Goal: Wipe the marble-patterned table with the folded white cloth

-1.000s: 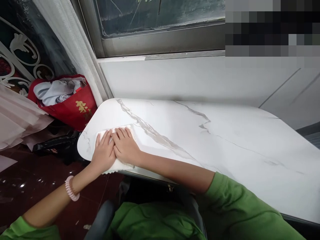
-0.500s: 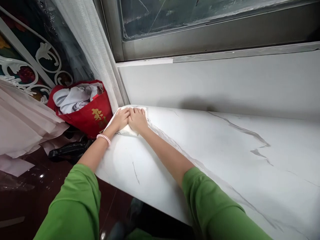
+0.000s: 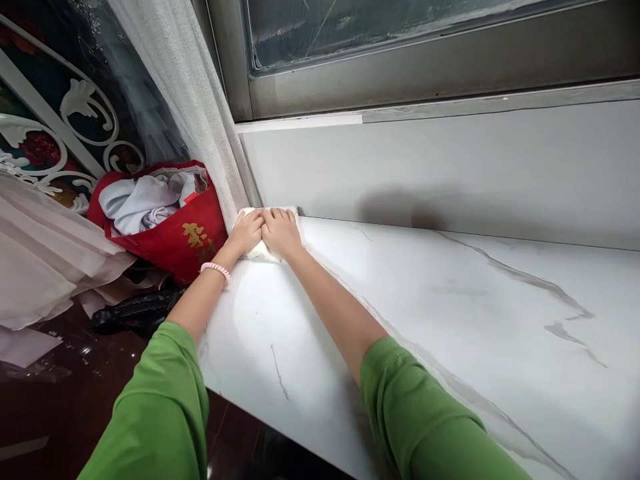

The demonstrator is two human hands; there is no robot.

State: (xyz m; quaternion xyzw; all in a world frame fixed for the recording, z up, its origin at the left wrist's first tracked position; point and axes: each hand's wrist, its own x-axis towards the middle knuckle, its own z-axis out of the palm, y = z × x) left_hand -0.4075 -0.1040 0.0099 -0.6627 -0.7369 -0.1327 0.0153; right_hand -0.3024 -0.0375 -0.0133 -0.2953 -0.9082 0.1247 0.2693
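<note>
A white cloth [image 3: 261,252] lies bunched on the far left corner of a white marble-patterned tabletop [image 3: 450,313], close to the wall. My left hand [image 3: 248,231] presses down on it, its fingers bent over the fabric. Right beside it and touching it, my right hand [image 3: 281,233] is also on the cloth with its fingers curled forward. Most of the cloth's middle is hidden under both hands. A pink coiled band [image 3: 216,269] circles my left wrist.
Left of the table stands a red bag [image 3: 175,233] filled with pale fabric, by a hanging grey-white curtain [image 3: 195,93]. A black bag [image 3: 135,310] lies below it. A metal-framed window [image 3: 400,87] sits above the white wall panel [image 3: 425,160] behind the table.
Both hands and the cloth have slid slightly farther, toward the wall at the table's back left corner. The camera view has shifted a little.
</note>
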